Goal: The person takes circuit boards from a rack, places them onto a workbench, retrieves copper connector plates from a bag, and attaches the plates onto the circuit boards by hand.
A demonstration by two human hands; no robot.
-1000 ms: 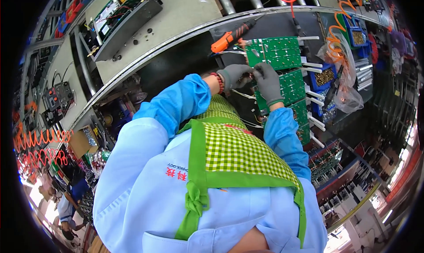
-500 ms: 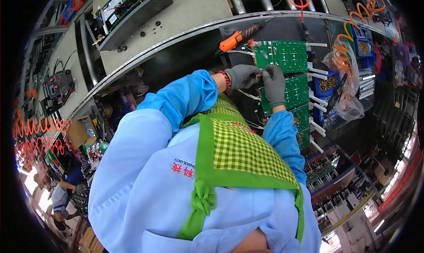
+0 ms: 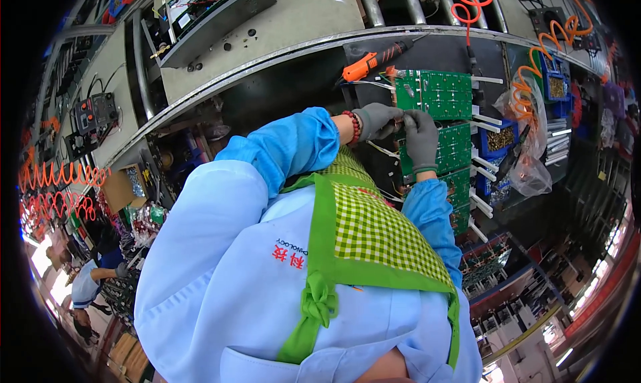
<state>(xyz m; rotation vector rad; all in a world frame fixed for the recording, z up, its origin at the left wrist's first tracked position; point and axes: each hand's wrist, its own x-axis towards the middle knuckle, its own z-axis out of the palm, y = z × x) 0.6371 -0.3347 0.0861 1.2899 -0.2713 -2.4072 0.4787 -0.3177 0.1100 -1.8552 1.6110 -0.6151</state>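
My left hand [image 3: 377, 121], in a grey glove, and my gloved right hand [image 3: 422, 141] meet at the left edge of several green circuit boards [image 3: 437, 96] set in a row. Both hands are closed in a pinch, fingertips almost touching. Whatever lies between the fingers is too small to make out. White wires [image 3: 384, 149] run off the boards' left side, just below my left hand. An orange electric screwdriver [image 3: 362, 67] lies beyond the hands, its dark tip pointing to the far right.
White strips [image 3: 486, 80] stick out from the boards' right side. Farther right stand blue bins [image 3: 499, 140] of small metal parts and a clear plastic bag [image 3: 532, 169]. A coiled red cord [image 3: 469, 12] hangs at the back. A dark metal housing [image 3: 217, 26] sits on the far-left bench.
The whole view has shifted, so the bench appears slightly right and lower. Both hands stay pinched together at the boards' left edge, a little lower along it.
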